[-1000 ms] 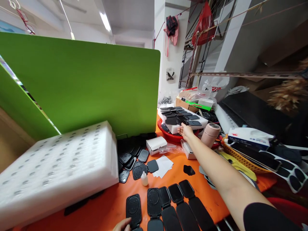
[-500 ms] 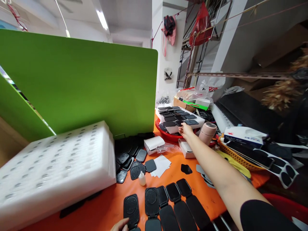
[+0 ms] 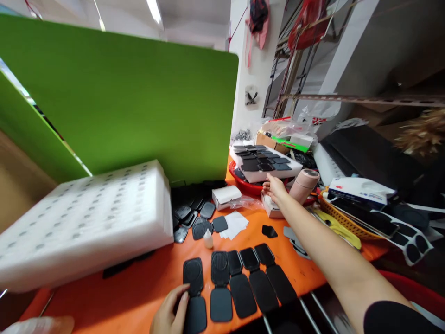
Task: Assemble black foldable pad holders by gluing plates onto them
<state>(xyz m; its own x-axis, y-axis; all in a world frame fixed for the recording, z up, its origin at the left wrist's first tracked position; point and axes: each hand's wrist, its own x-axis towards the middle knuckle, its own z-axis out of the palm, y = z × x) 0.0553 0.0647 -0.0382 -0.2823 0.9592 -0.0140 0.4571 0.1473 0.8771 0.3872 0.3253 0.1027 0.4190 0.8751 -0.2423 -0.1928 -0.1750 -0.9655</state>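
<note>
Black hinged case (image 3: 196,304), opened flat, leftmost in its row, and dark panels (image 3: 251,164) on white foam (image 3: 253,176)

No words can be read: red print on the plastic bag (image 3: 321,111) and apparent lettering on the blue-and-white carton (image 3: 362,189) are blurred.

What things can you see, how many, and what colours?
tabletop: one, orange, middle
divider: at least one, green, behind
foam block: one, white, left
open hinged cases: five, black, front
more cases: many, black, beside foam block
squeeze bottle: one, white, centre
paper sheets: several, white, centre
small boxes: two, white, mid-table
far basin: one, red, beyond boxes
flask: one, pink, right
basket: one, orange-yellow, right
left hand: one, at leftmost open case
right hand: one, near basin
</note>
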